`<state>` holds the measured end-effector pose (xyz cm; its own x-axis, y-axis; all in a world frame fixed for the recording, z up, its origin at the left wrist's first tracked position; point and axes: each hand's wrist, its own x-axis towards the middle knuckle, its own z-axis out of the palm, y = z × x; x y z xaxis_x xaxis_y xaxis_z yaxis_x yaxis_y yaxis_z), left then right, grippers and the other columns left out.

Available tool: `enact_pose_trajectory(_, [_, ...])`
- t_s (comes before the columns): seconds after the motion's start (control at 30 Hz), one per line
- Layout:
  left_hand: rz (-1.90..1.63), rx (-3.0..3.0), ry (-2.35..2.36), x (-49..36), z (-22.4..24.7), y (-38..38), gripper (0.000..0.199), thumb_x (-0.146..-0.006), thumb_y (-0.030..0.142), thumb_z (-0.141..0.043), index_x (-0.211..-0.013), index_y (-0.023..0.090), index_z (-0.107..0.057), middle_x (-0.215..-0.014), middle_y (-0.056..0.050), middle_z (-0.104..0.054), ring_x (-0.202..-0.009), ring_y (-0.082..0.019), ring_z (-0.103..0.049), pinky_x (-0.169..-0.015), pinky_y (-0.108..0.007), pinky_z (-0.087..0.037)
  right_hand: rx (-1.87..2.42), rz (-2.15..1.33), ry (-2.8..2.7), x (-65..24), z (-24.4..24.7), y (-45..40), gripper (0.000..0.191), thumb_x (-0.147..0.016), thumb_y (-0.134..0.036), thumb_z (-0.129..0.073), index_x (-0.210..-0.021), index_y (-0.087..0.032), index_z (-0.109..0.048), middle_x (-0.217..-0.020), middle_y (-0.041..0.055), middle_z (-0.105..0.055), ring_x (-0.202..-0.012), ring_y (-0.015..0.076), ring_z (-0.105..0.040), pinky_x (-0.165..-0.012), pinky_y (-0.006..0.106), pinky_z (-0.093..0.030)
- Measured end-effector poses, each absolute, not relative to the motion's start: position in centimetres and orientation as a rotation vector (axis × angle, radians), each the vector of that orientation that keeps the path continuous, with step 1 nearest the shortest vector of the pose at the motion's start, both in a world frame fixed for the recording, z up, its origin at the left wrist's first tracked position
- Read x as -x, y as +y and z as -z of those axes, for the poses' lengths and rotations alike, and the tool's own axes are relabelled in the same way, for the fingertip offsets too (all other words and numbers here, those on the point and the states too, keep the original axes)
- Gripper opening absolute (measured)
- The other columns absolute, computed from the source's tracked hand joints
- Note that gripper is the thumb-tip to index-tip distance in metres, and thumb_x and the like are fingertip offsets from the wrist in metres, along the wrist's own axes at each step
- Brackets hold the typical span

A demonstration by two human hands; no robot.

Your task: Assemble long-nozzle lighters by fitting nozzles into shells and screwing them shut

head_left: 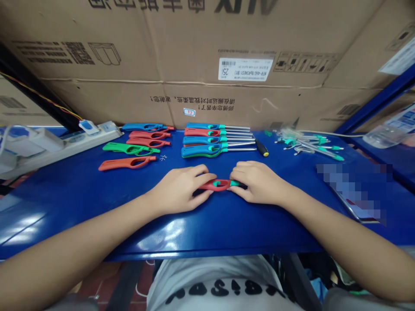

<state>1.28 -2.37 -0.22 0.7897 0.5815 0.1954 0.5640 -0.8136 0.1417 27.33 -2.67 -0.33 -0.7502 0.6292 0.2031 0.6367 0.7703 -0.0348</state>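
Observation:
Between my two hands, low over the blue table, is a red lighter point(221, 185) with a teal trigger inside its finger loop. My left hand point(186, 188) is closed around its handle end. Fingers of my right hand point(257, 181) pinch the other end, where a teal collar and a dark tip show; the rest of that end is hidden by the hand. Beyond my hands lie several assembled lighters point(202, 150) in blue and red with metal tubes. Farther left are handle shells point(128, 163) in orange, green, red and blue, without tubes.
A black and yellow screwdriver point(262, 148) lies beside the metal tubes. Small screws point(163, 158) sit near the shells. Loose tube and trigger parts point(311, 144) are piled at back right, with a phone point(353, 194) nearer. A power strip point(74, 142) and large cardboard point(194, 43) border the table.

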Motion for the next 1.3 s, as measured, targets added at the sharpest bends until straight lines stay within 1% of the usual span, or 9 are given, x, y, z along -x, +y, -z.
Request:
enact_pose_trajectory(0.17, [-0.259,-2.905,0.970,-1.0,0.6,-1.9,0.050,-0.098,0.044,-0.053,-0.140,0.018,-0.054,-0.125,-0.012,-0.060,-0.109,-0.027,-0.062,-0.089,-0.040,-0.054,1.184,-0.030,-2.758,-28.3,-0.1,-2.1,0.020,-0.092,-0.034,-0.065,-0.082,-0.018,-0.064,-0.077,0.0050,-0.063,-0.075,0.0196,-0.055,-0.066,0.030,-0.037])
enact_pose_trajectory(0.33, [-0.261,-2.845,1.133,-0.4,0.1,-1.6,0.049,-0.095,0.049,-0.058,-0.132,0.018,-0.060,-0.120,-0.012,-0.060,-0.106,-0.029,-0.062,-0.088,-0.042,-0.055,1.317,-0.281,-2.545,-30.8,-0.4,-0.5,0.034,-0.088,-0.053,-0.068,-0.084,-0.020,-0.063,-0.086,0.0050,-0.066,-0.082,0.0207,-0.060,-0.069,0.031,-0.043])
enact_pose_trajectory(0.5, [-0.287,-2.735,1.104,-0.2,-0.2,-1.8,0.034,-0.097,0.035,-0.056,-0.125,0.018,-0.063,-0.115,-0.010,-0.061,-0.100,-0.025,-0.064,-0.088,-0.038,-0.055,1.586,0.112,-2.111,-33.9,0.5,1.8,0.022,-0.093,-0.041,-0.059,-0.096,-0.019,-0.062,-0.099,0.0117,-0.063,-0.083,0.0249,-0.061,-0.080,0.043,-0.050])
enact_pose_trajectory(0.67, [-0.370,-2.679,1.028,-0.4,0.3,-2.3,0.033,-0.100,0.024,-0.047,-0.129,0.015,-0.061,-0.116,-0.012,-0.061,-0.107,-0.025,-0.061,-0.097,-0.040,-0.053,1.750,0.064,-2.152,-35.7,2.8,3.3,0.035,-0.088,-0.036,-0.061,-0.119,-0.018,-0.062,-0.105,0.0150,-0.063,-0.089,0.0298,-0.064,-0.083,0.048,-0.053])
enact_pose_trajectory(0.83, [-0.402,-2.683,1.016,-0.4,0.8,-2.3,0.034,-0.102,0.023,-0.048,-0.132,0.013,-0.060,-0.120,-0.015,-0.062,-0.111,-0.026,-0.061,-0.098,-0.042,-0.053,1.640,0.060,-2.018,-36.1,2.8,4.0,0.030,-0.093,-0.030,-0.048,-0.115,-0.018,-0.065,-0.102,0.0161,-0.067,-0.094,0.0319,-0.065,-0.086,0.051,-0.052])
enact_pose_trajectory(0.93, [-0.431,-2.704,0.993,-0.5,1.1,-2.2,0.033,-0.101,0.021,-0.049,-0.131,0.013,-0.060,-0.120,-0.015,-0.063,-0.112,-0.026,-0.061,-0.098,-0.042,-0.053,1.613,0.028,-1.774,-35.8,1.3,3.7,0.034,-0.098,-0.037,-0.041,-0.115,-0.019,-0.065,-0.095,0.0137,-0.068,-0.083,0.0274,-0.064,-0.077,0.045,-0.053])
enact_pose_trajectory(1.1, [-0.406,-2.768,0.988,-0.9,1.1,-2.5,0.032,-0.102,0.019,-0.049,-0.131,0.011,-0.061,-0.116,-0.015,-0.065,-0.108,-0.025,-0.062,-0.096,-0.039,-0.054,1.357,-0.452,-1.464,-31.4,-0.7,1.1,0.036,-0.098,-0.046,-0.043,-0.125,-0.028,-0.058,-0.079,0.0032,-0.055,-0.053,0.0157,-0.048,-0.046,0.030,-0.040])
enact_pose_trajectory(1.23, [-0.278,-2.888,1.052,-1.5,0.7,-3.1,0.033,-0.103,0.017,-0.045,-0.129,0.007,-0.061,-0.109,-0.016,-0.067,-0.101,-0.027,-0.063,-0.089,-0.040,-0.056,1.191,-0.903,-1.769,-26.1,-0.5,-1.0,0.036,-0.100,-0.044,-0.045,-0.127,-0.026,-0.060,-0.076,0.0026,-0.060,-0.059,0.0166,-0.056,-0.049,0.029,-0.046])
enact_pose_trajectory(1.3, [-0.249,-2.939,1.085,-1.8,0.7,-3.4,0.031,-0.103,0.015,-0.043,-0.125,0.007,-0.063,-0.107,-0.016,-0.067,-0.098,-0.027,-0.064,-0.087,-0.041,-0.056,1.096,-0.959,-1.997,-24.0,-0.1,-1.2,0.033,-0.101,-0.038,-0.045,-0.124,-0.023,-0.063,-0.093,0.0066,-0.069,-0.085,0.0210,-0.067,-0.070,0.034,-0.056])
